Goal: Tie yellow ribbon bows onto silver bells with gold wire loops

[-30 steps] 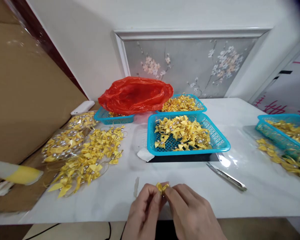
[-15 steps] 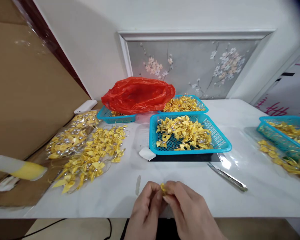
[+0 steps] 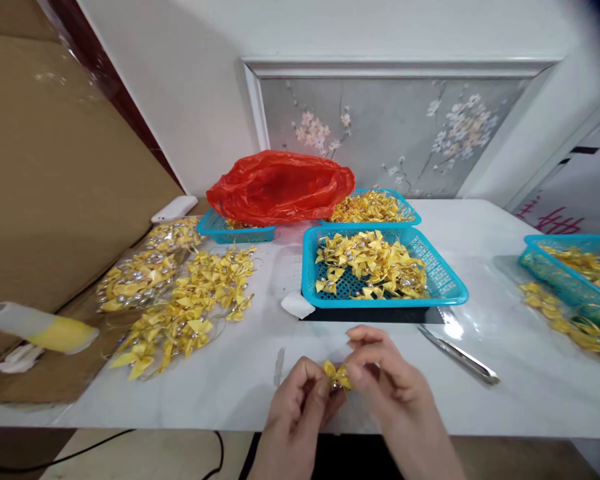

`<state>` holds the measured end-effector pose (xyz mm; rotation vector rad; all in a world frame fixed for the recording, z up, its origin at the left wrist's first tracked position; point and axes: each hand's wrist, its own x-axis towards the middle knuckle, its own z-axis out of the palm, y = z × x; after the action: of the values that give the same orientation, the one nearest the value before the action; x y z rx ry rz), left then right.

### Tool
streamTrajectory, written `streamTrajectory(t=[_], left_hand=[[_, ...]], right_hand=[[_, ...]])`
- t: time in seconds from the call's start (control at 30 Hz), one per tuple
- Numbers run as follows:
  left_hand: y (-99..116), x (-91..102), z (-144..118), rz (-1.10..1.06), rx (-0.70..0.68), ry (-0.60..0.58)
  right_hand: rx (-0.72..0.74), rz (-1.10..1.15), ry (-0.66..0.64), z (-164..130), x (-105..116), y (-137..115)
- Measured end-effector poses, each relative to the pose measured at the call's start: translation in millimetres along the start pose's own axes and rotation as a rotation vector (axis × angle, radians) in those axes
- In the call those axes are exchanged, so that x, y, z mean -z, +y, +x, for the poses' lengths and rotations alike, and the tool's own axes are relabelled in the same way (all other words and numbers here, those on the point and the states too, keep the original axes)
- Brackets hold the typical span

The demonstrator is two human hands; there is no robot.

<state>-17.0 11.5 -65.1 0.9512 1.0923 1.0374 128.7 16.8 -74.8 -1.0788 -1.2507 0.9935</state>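
Head view: small yellow ribbon bow [image 3: 337, 376] pinched between both hands above the near edge of the white marble-look table [image 3: 480, 407]. Risk, as I judge it: the bow is tiny and slick-looking; a loosened pinch could drop it off the table edge, or a hard squeeze could crush its loops. Left hand [image 3: 296, 417] rises from below, thumb and forefinger pressed on the bow's left side. Right hand [image 3: 397, 393] arches over, fingertips closed on its right side, other fingers curled. Metal tweezers [image 3: 459, 354] lie right, blue plastic basket of bows [image 3: 383, 275] beyond.
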Motion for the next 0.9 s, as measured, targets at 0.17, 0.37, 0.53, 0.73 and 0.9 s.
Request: streamTrajectory(t=[0.17,0.37,0.53,0.73,0.9], left_hand=[[-1.7,-2.0,-0.2,-0.203,0.066,0.011],[1.6,1.5,-2.3,-0.317,0.153,-0.003],[5.4,4.3,-2.6,-0.329,0.208,-0.020],[10.0,11.7,-3.5,-0.279,0.270,-0.109],[11.8,14.6,-5.1,-0.376,0.305,-0.099]], right_hand=[[-0.307,0.576,0.174,19.9,19.2,-12.3],[-0.185,0.505,0.265,27.8,35.2,-6.8],[-0.127,0.360,0.213,19.6,37.0,2.3],[-0.061,0.192,0.194,16.5,41.5,12.1],[-0.004,0.078,0.219,16.1,45.1,9.8]])
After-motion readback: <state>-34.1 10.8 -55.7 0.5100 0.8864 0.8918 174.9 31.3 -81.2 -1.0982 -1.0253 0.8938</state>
